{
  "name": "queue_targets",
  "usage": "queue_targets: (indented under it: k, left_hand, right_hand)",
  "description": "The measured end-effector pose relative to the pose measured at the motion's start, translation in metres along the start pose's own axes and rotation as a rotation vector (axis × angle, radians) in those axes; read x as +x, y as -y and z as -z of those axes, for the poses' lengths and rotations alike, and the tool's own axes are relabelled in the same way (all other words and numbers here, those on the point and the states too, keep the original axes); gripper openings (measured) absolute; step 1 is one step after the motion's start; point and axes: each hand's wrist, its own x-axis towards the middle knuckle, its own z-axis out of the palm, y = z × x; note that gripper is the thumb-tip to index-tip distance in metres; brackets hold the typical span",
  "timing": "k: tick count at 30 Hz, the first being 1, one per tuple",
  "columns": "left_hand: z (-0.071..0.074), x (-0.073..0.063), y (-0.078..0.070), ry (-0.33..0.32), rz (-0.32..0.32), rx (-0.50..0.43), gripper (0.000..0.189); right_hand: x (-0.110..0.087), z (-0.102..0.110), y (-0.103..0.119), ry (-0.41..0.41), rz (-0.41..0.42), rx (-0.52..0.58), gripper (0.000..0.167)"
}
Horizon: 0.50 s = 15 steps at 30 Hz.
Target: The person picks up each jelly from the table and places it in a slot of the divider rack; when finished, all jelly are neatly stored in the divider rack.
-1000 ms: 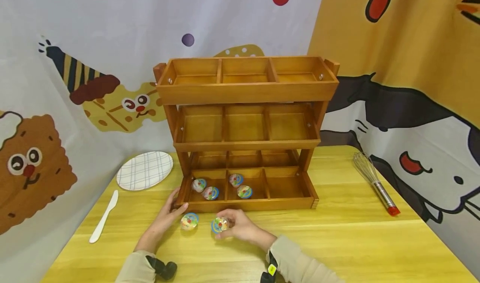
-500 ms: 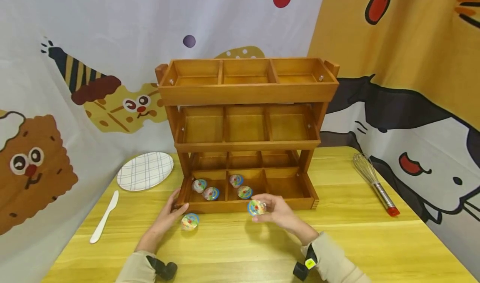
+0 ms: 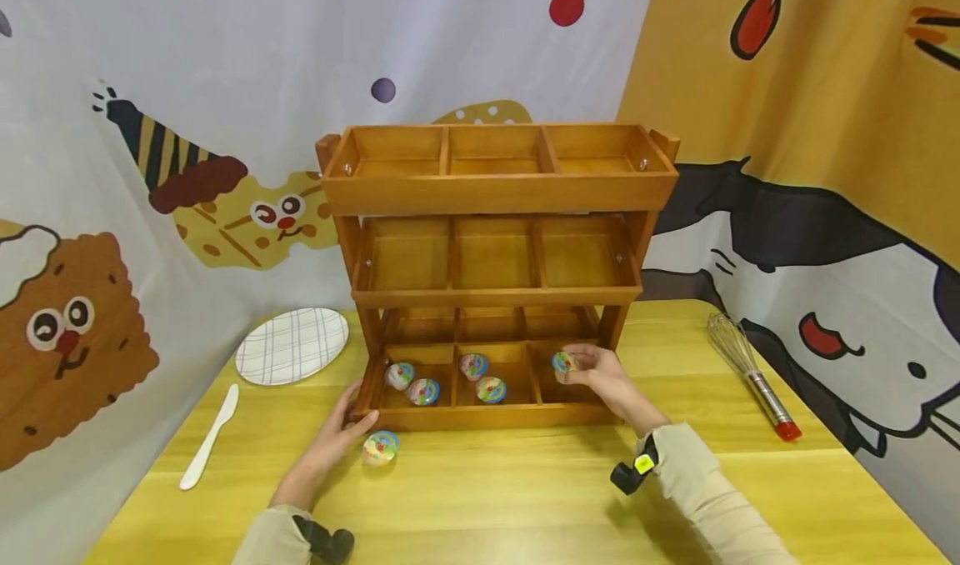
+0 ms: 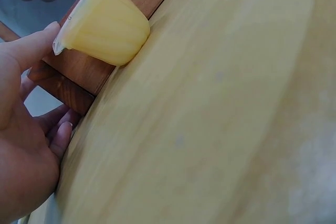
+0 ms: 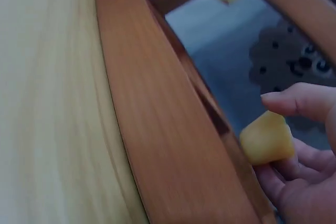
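My right hand (image 3: 606,379) pinches a jelly cup (image 3: 564,363) over the bottom tier's right compartment. In the right wrist view that cup (image 5: 268,139) shows its yellow body between thumb and fingers. My left hand (image 3: 330,442) holds the front left corner of the wooden rack (image 3: 495,417), its thumb on the front board and its fingers round the side. Just right of that hand, another jelly cup (image 3: 380,448) stands on the table, its yellow body (image 4: 107,24) close to the thumb in the left wrist view. Two cups (image 3: 423,392) lie in the bottom left compartment, two more (image 3: 491,390) in the middle one.
Above the bottom tier, the rack has a middle tier (image 3: 495,295) and a top tier (image 3: 498,194), each divided in three. A checked plate (image 3: 292,346) and a white knife (image 3: 210,438) lie at left. At right lies a whisk (image 3: 753,375) with a red end.
My right hand has carried its jelly cup from the table in front of the rack, rightward and away, to above the bottom right compartment. The left hand stays at the rack's corner.
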Motion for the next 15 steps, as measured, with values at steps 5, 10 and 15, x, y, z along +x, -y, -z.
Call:
queue_targets:
  k: [5,10,15]
  left_hand:
    - [-0.002,0.001,0.002,-0.012,-0.001,0.016,0.069]
    - [-0.002,-0.001,0.002,0.003,0.014,0.013,0.07]
    - [-0.001,-0.001,0.002,0.005,0.015,0.01,0.07]
  right_hand:
    - [0.016,0.003,-0.013,-0.039,-0.03,-0.052,0.053]
    - [0.027,-0.005,-0.021,0.002,-0.045,-0.09,0.05]
    - [0.035,-0.013,-0.026,0.019,-0.076,-0.136,0.05]
